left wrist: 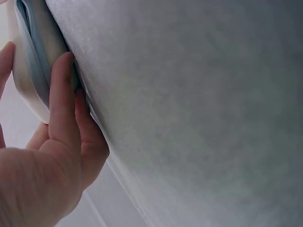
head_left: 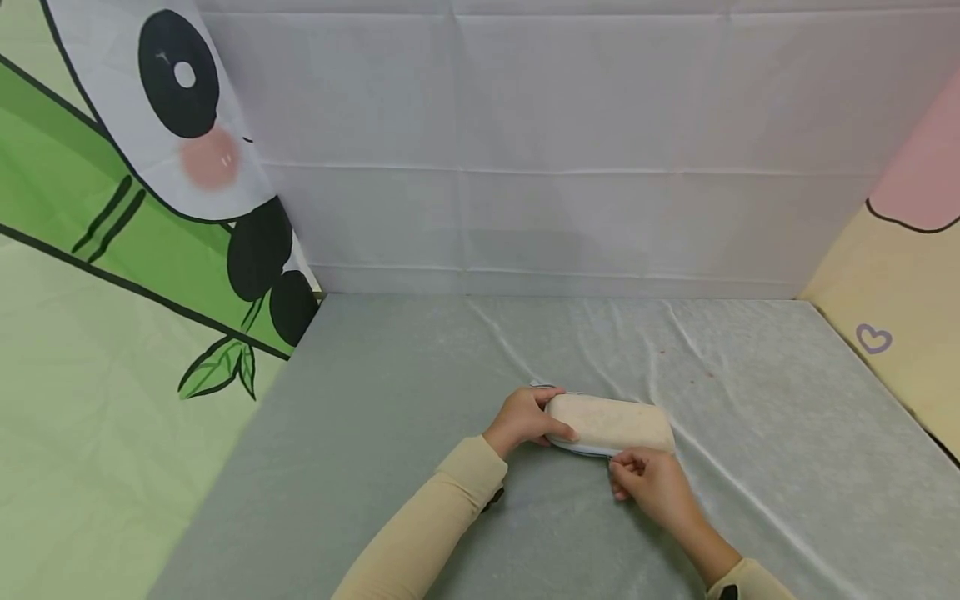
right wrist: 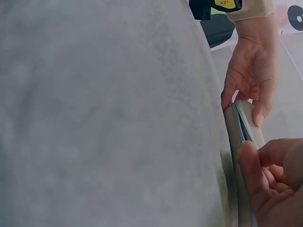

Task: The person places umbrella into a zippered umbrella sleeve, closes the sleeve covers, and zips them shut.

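Note:
A cream pencil case (head_left: pixel 611 421) with a blue-grey zipper (left wrist: pixel 35 56) along its side lies on the grey cloth. My left hand (head_left: pixel 525 418) grips its left end, thumb on top and fingers around the end and low side. At the front edge, my right hand (head_left: pixel 652 483) pinches at the zipper with thumb and index finger; the pull itself is hidden by the fingertips. In the right wrist view, a narrow dark gap shows in the zipper between the two hands. The inside of the case cannot be seen.
Grey cloth (head_left: pixel 375 375) with a few wrinkles covers the table. A white sheet (head_left: pixel 555 150) hangs behind it. Printed fabric panels stand on both sides, the left green (head_left: pixel 75 400) and the right yellow and pink (head_left: pixel 915 292).

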